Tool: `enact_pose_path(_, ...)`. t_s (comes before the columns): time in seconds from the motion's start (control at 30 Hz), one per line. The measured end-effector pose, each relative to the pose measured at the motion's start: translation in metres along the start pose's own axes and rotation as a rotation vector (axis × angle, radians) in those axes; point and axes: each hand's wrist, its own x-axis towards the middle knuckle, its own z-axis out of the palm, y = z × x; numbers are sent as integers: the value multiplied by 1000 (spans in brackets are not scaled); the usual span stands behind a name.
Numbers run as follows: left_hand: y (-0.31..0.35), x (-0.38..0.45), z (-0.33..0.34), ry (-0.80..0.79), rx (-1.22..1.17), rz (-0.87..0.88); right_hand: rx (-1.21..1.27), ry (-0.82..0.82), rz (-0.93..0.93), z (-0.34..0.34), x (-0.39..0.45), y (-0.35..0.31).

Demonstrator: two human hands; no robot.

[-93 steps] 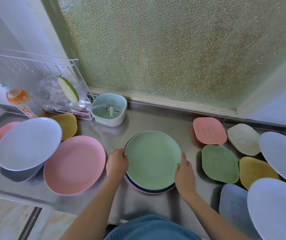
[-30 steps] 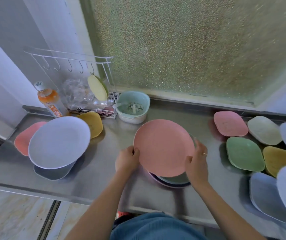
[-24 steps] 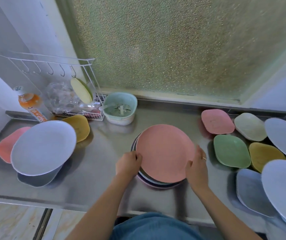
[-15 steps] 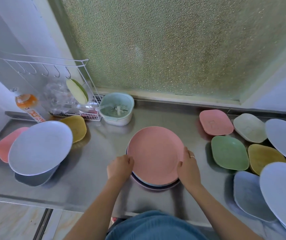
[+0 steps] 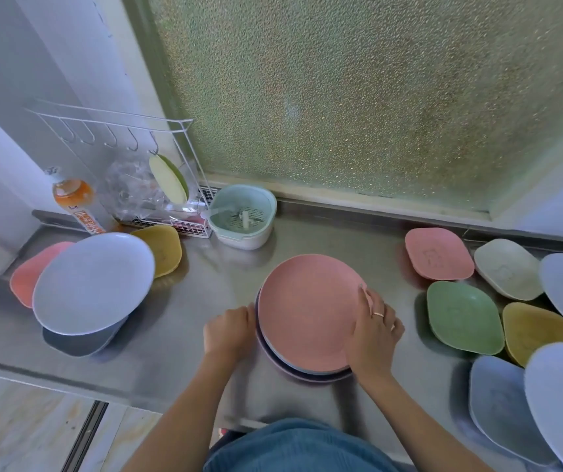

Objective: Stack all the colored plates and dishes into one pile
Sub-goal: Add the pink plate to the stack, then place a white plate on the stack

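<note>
- My left hand [image 5: 229,330] sits at the left rim of the pile [image 5: 303,366] in the lower middle of the frame, fingers curled against the edges of the plates; my forearm comes up from the bottom edge.
- My right hand [image 5: 373,332] lies on the right rim of the round pink plate [image 5: 307,308], fingers fairly straight and close together, their tips resting on the plate's face; there's a ring on one finger.
- That pink plate is the top of the pile, seated on pale blue and purple rims that peek out below it, all on the steel counter [image 5: 177,321].
- Half a second ago my right hand cupped the plate's lower right edge — now it has slid up along the rim, and the plate lies flatter on the pile.
- Not yet stacked: the light blue plate [image 5: 92,284] at the left, the pink dish [image 5: 438,253] and green dish [image 5: 462,316] at the right.
</note>
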Motion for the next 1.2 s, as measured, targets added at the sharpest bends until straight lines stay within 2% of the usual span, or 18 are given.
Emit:
enact_pose_path(0.13,-55,4,-20,237,-116,-203,214,-16,-225,4,-2,-46)
enact_pose_path(0.23,-103,6,-35,294,-101,-344,315,-126,-426,15,-8,-96)
enact_pose_path(0.37,-156,3,-45,325,-159,-465,353,-283,-595,37,-16,-163)
enact_pose_path(0.47,-186,-2,-49,334,-209,-500,315,-375,-668,55,-21,-210)
enact_pose_path(0.6,-220,-2,-54,345,-320,-645,314,-509,-635,78,-25,-256)
enact_pose_path(0.67,-235,0,-55,329,-364,-729,351,-615,-576,89,-26,-273)
enact_pose_path(0.77,-251,2,-54,329,-428,-783,561,-740,-282,102,-27,-289)
enact_pose_path(0.87,-270,7,-53,318,-638,-804,695,-838,10,111,-29,-309)
enact_pose_path(0.97,-281,13,-55,260,-861,-851,777,-977,146,114,-34,-326)
enact_pose_path(1.1,-286,16,-60,218,-1129,-881,915,-1015,319,119,-36,-338)
enact_pose_path(1.2,-284,13,-60,312,-1240,-849,1048,-977,414,118,-33,-341)
